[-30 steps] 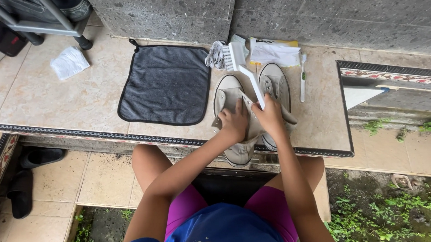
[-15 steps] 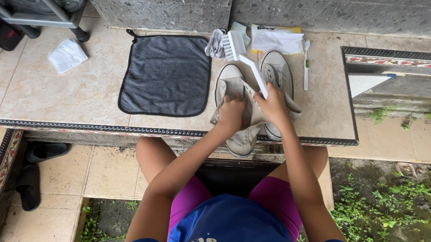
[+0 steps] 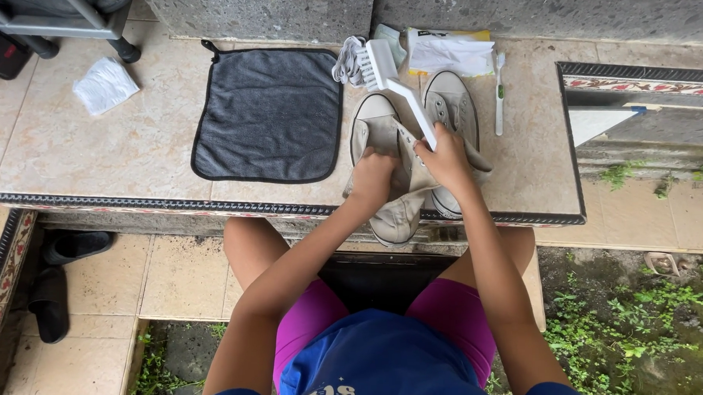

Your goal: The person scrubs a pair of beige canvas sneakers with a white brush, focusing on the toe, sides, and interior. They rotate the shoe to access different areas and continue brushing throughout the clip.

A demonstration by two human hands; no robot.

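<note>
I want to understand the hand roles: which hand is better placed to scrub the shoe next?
The right hand. Its fingers already grip the brush by the handle, bristle head lying beyond the shoe. The left hand is pressed on the shoe, so it likely steadies it.

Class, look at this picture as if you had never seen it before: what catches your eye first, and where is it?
First, the two hands at the middle: the left hand presses on a pale high-top shoe at the ledge's edge, while the right hand grips a white brush that points toward the wall. Next, the dark grey cloth spread flat on the tiles to the left. A second shoe lies beside the first.
</note>
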